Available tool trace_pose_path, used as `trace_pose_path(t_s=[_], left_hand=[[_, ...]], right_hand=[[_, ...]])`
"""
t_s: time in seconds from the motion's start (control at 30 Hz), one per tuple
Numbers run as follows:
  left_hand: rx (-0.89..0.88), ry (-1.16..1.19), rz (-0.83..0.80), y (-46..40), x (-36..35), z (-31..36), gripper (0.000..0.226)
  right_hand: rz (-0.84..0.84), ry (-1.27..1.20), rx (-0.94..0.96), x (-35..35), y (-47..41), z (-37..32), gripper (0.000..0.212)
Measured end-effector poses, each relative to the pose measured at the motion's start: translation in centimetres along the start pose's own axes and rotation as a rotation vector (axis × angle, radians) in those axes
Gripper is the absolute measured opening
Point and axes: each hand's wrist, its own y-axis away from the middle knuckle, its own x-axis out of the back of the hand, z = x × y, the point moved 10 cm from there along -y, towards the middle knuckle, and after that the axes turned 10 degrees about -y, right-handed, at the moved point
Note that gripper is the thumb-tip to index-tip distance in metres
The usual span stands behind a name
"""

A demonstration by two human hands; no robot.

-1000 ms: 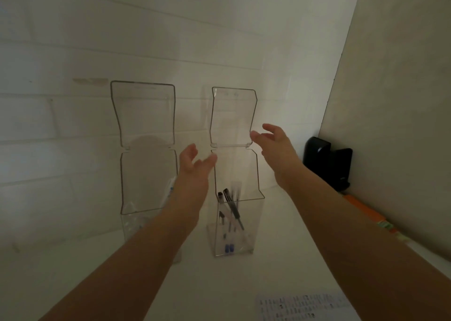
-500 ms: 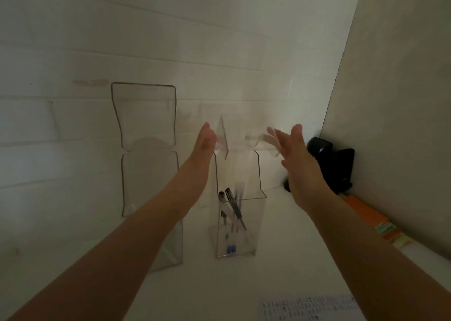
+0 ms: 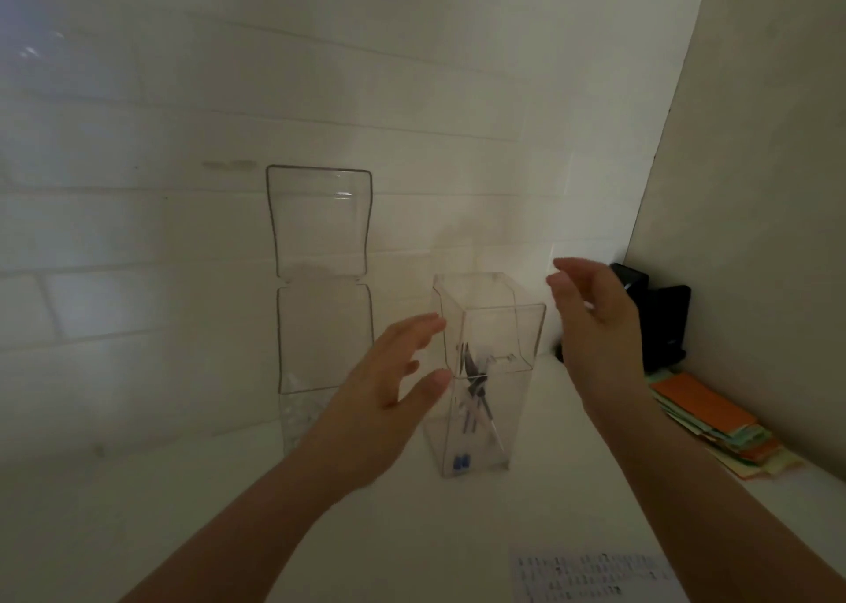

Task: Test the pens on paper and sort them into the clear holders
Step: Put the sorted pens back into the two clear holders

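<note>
Two clear holders stand on the white desk by the wall. The right holder [image 3: 480, 447] has several pens [image 3: 474, 401] inside and its lid [image 3: 490, 318] is down over the top. The left holder [image 3: 320, 341] has its lid [image 3: 320, 222] standing straight up. My left hand [image 3: 389, 396] hovers at the right holder's left side, fingers spread, thumb near its edge. My right hand [image 3: 595, 323] hovers at its right side, fingers relaxed. Neither hand grips anything.
A black object [image 3: 659, 323] stands in the back right corner. A pile of orange and pastel paper slips [image 3: 714, 424] lies along the right wall. A printed paper sheet [image 3: 590, 575] lies at the near edge of the desk [image 3: 183, 511].
The right holder's lid has swung down from upright onto the holder. Both hands came down with it and now flank the holder.
</note>
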Motion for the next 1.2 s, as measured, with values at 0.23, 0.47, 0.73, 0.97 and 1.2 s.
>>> trace_pose_path(t_s=[0.23,0.47,0.73,0.97,1.2], left_hand=[[0.125,-0.165,0.539,1.7,10.9,-5.3,0.026],[0.271,-0.102,0.362,2.3,7.9,-10.4,0.054],[0.229,-0.016,0.327,2.4,6.7,-10.8,0.067],[0.242,0.105,0.323,2.2,6.5,-11.6,0.073],[0.243,0.359,0.361,2.8,6.8,-11.1,0.055]], right_hand=[[-0.773,0.475,0.236,-14.4,6.5,-2.2,0.03],[-0.699,0.439,0.109,-17.4,5.6,-0.2,0.024],[-0.725,0.467,0.147,-18.8,3.2,-1.8,0.027],[-0.426,0.054,0.121,-18.2,-2.9,-6.6,0.054],[-0.464,0.255,0.361,-18.2,-1.5,-8.4,0.032]])
